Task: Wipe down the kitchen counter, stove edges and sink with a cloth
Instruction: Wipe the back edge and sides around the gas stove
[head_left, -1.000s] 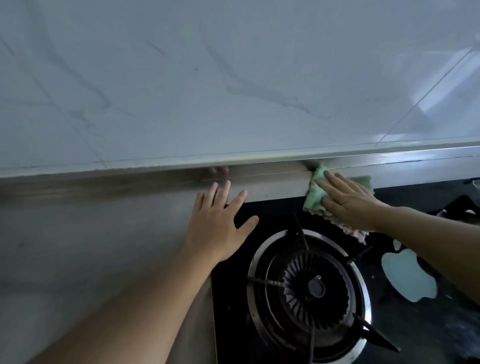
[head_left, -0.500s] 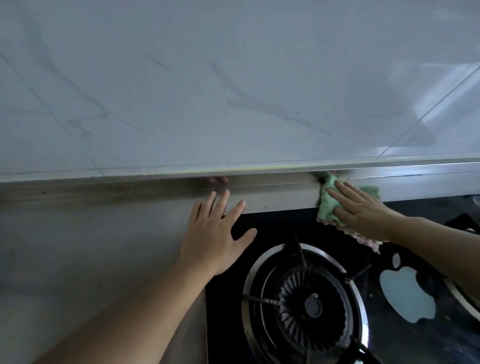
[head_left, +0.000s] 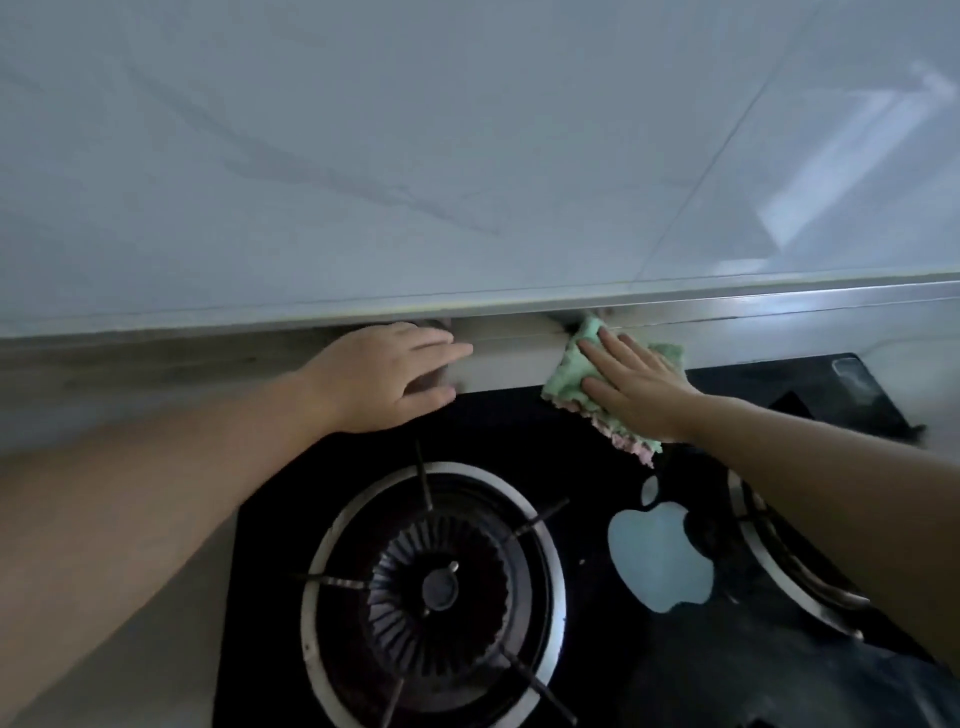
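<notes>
- Head view: second burner mostly hidden under the right forearm.
- Left hand, blurred, lies flat, fingers straight, on the counter strip.
- Right hand presses the green cloth flat behind the stove; the cloth is partly covered.

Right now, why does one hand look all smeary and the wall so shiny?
Head view: the left hand is motion-blurred at its fingertips; the right hand on the green cloth is sharper. Window glare streaks the glossy white marble-look wall; the black glass stove top is dim.
</notes>
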